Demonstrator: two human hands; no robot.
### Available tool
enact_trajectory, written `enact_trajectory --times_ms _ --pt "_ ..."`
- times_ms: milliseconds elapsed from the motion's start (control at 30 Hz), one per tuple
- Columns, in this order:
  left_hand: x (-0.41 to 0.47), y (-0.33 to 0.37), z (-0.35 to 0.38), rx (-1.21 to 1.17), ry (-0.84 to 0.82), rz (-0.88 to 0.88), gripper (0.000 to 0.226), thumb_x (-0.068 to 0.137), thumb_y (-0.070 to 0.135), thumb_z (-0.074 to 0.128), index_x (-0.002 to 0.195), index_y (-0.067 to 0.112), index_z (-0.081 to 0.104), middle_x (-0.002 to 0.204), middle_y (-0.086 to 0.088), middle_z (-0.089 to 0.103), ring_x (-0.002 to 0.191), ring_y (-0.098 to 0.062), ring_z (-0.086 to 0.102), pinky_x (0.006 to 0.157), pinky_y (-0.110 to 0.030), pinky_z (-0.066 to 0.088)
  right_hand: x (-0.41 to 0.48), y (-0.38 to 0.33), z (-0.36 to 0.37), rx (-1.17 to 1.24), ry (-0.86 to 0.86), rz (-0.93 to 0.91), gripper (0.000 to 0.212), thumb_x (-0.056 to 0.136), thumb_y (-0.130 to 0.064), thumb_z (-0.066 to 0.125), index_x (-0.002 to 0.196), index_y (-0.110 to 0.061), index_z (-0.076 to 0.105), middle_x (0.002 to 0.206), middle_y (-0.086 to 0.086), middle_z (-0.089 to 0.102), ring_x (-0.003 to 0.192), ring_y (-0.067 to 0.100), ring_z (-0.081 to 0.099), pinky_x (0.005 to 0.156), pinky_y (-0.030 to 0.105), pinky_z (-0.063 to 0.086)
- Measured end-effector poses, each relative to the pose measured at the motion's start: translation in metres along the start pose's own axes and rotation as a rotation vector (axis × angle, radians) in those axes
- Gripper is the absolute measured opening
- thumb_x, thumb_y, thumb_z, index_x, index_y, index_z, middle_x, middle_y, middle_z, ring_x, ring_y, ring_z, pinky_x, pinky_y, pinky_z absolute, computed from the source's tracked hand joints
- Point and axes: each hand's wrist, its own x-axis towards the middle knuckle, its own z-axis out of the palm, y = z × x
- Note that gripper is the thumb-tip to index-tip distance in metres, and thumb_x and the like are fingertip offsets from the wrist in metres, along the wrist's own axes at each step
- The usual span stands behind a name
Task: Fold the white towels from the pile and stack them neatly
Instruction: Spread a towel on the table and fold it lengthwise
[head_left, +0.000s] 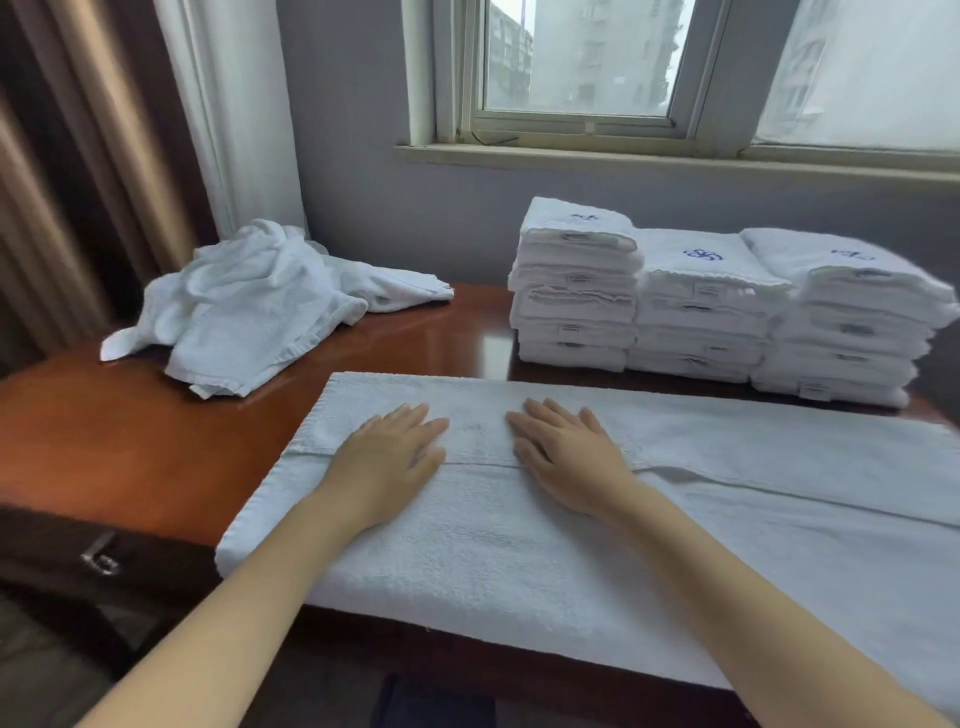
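Pressing flat on a white towel (571, 545), both hands lie palm down with fingers straight and slightly spread, gripping nothing. The left hand (387, 460) and the right hand (563, 457) sit side by side, near each other but apart, fingertips angled toward one another, over the seam where two folded-in edges of the towel meet. The towel is spread lengthwise along the near edge of a reddish-brown wooden table (130, 436), its front edge hanging slightly over. A crumpled pile of unfolded towels (249, 306) rests at the far left of the table, just beside a white curtain (234, 104) and well apart from the hands. At the far right stand three stacks of folded towels (717, 306), touching side by side against the grey wall; the top towels carry blue embroidery. A window (582, 67) is set in the wall above the stacks. A dark drawer front with a metal handle (101, 558) shows at lower left.
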Motion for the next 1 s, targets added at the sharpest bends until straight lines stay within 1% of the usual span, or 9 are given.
enact_trajectory --times_ms 100,233,333,433,600,733,867,933,1000 --pt "-0.039 -0.001 -0.006 0.006 -0.036 0.003 0.051 0.103 0.049 0.03 0.153 0.038 0.026 0.163 0.013 0.011 0.15 -0.005 0.003 0.12 -0.026 0.002 -0.016 -0.012 -0.007 -0.049 -0.06 -0.024 0.031 0.103 -0.03 0.033 0.128 -0.023 0.051 0.128 -0.001 0.05 0.126 0.021 0.038 0.107 0.044 0.025" --pt "-0.09 0.004 0.002 -0.122 0.13 0.055 0.039 0.102 0.043 0.043 0.14 0.037 0.05 0.154 0.017 0.033 0.147 -0.001 0.017 0.117 -0.018 0.002 -0.052 -0.038 -0.008 0.062 -0.076 -0.19 0.026 0.099 -0.023 0.042 0.118 -0.025 0.059 0.117 -0.006 0.054 0.117 0.017 0.043 0.096 0.034 0.027" --pt "-0.122 0.014 0.013 -0.225 0.356 0.159 0.026 0.096 0.033 0.052 0.111 0.027 0.072 0.129 0.01 0.062 0.132 -0.008 0.048 0.117 -0.036 0.03 -0.08 -0.052 -0.005 0.195 -0.068 -0.259 0.03 0.1 -0.028 0.047 0.127 -0.03 0.061 0.135 -0.009 0.053 0.129 0.003 0.032 0.108 0.022 0.014" --pt "-0.142 0.017 0.029 -0.186 0.477 0.258 0.024 0.086 0.03 0.062 0.104 0.021 0.074 0.116 0.006 0.064 0.119 -0.012 0.057 0.11 -0.038 0.04 -0.099 -0.058 -0.001 0.232 -0.054 -0.29 0.034 0.099 -0.043 0.048 0.13 -0.035 0.059 0.145 -0.017 0.046 0.135 -0.005 0.023 0.11 0.014 0.002" --pt "-0.148 0.019 0.043 -0.067 0.426 0.225 0.056 0.065 0.017 0.083 0.117 0.024 0.063 0.123 0.008 0.053 0.122 -0.015 0.048 0.105 -0.031 0.036 -0.119 -0.063 0.005 0.103 -0.117 -0.36 0.064 0.081 -0.052 0.056 0.142 -0.042 0.042 0.155 -0.015 0.033 0.146 0.005 0.018 0.121 0.03 0.005" --pt "-0.147 0.024 0.036 -0.112 0.488 0.23 0.049 0.061 0.008 0.077 0.106 0.022 0.063 0.116 0.009 0.06 0.115 -0.014 0.054 0.1 -0.033 0.042 -0.128 -0.063 0.013 -0.111 -0.071 -0.42 0.078 0.077 -0.027 0.066 0.149 -0.034 0.035 0.155 -0.005 0.035 0.145 0.019 0.027 0.12 0.039 0.019" --pt "-0.153 0.026 0.02 -0.246 0.463 0.201 0.027 0.069 0.024 0.059 0.096 0.025 0.057 0.112 0.02 0.065 0.109 0.001 0.06 0.086 -0.028 0.053 -0.126 -0.067 0.007 -0.05 -0.008 -0.418 0.074 0.075 -0.011 0.061 0.145 -0.03 0.042 0.146 -0.007 0.046 0.136 0.017 0.04 0.11 0.03 0.029" --pt "-0.154 0.024 0.013 -0.286 0.429 0.182 0.021 0.072 0.028 0.057 0.092 0.028 0.055 0.11 0.024 0.066 0.107 0.007 0.061 0.084 -0.022 0.053 -0.127 -0.069 -0.003 0.046 -0.01 -0.342 0.068 0.075 -0.011 0.058 0.136 -0.036 0.044 0.136 -0.014 0.053 0.121 0.013 0.049 0.091 0.021 0.035" --pt "-0.153 0.02 0.005 -0.312 0.408 0.159 0.014 0.076 0.031 0.057 0.089 0.034 0.055 0.105 0.028 0.068 0.102 0.01 0.062 0.082 -0.015 0.052 -0.128 -0.068 -0.015 0.136 -0.035 -0.236 0.05 0.076 -0.015 0.057 0.118 -0.039 0.048 0.117 -0.018 0.06 0.102 0.014 0.058 0.072 0.024 0.04"
